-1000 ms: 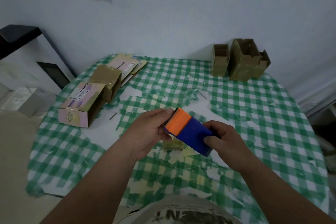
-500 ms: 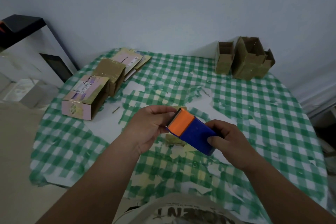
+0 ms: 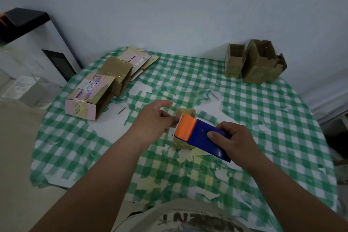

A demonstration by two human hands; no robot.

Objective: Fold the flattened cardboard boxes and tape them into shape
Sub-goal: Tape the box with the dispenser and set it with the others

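Note:
A blue tape dispenser [image 3: 205,135] with an orange front is held just above the green-checked table [image 3: 263,111]. My right hand [image 3: 233,139] grips its blue body from the right. At its toothed edge the fingertips of my left hand [image 3: 154,120] pinch what looks like the tape end, with the forefinger stretched out above. Directly under the dispenser sits a small brown cardboard box [image 3: 185,114], mostly hidden.
A pink folded box [image 3: 88,98] and a taped brown box [image 3: 117,71] lie at the left, with flattened boxes [image 3: 139,60] behind them. Three open brown boxes [image 3: 259,62] stand at the back right by the wall. A dark-topped cabinet [image 3: 28,43] stands left of the table.
My left hand has let go of the orange front and slipped left to the toothed edge. The dispenser and right hand have shifted slightly right and lower.

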